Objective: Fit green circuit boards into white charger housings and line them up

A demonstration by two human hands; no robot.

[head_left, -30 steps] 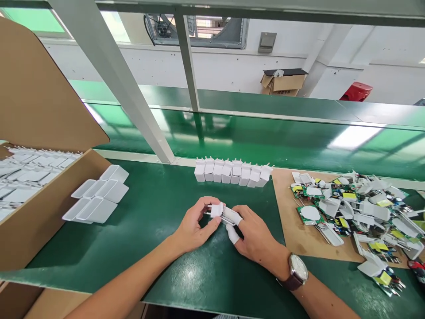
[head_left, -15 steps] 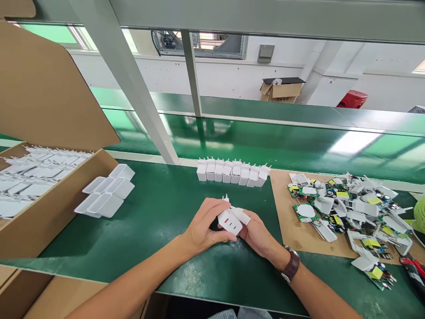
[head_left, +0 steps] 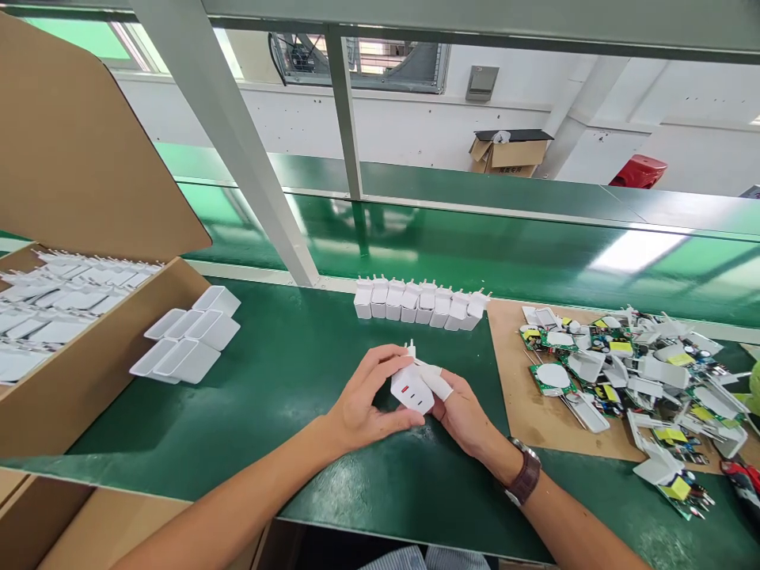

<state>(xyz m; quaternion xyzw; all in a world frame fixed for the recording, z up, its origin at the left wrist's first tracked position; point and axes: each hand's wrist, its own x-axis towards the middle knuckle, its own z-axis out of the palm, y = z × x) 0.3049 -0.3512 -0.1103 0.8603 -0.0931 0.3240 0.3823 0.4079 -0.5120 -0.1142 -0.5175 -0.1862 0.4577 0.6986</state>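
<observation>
Both my hands hold one white charger [head_left: 411, 388] just above the green mat, its port face with a red port turned toward me and its prongs pointing away. My left hand [head_left: 365, 400] wraps its left side, thumb under it. My right hand [head_left: 466, 416], with white finger cots and a brown wristwatch, grips its right side. A row of several finished white chargers [head_left: 419, 303] stands behind my hands.
Empty white shells [head_left: 187, 342] lie at the left beside an open cardboard box [head_left: 89, 372] of white parts. A brown board [head_left: 534, 412] at the right carries a heap of circuit boards and plug parts [head_left: 635, 376]. A green conveyor [head_left: 475, 253] runs behind a slanted post.
A second ago the pieces lay sideways between my fingertips; since then I pressed them together and turned the charger so its port face looks at me. The hands rose slightly.
</observation>
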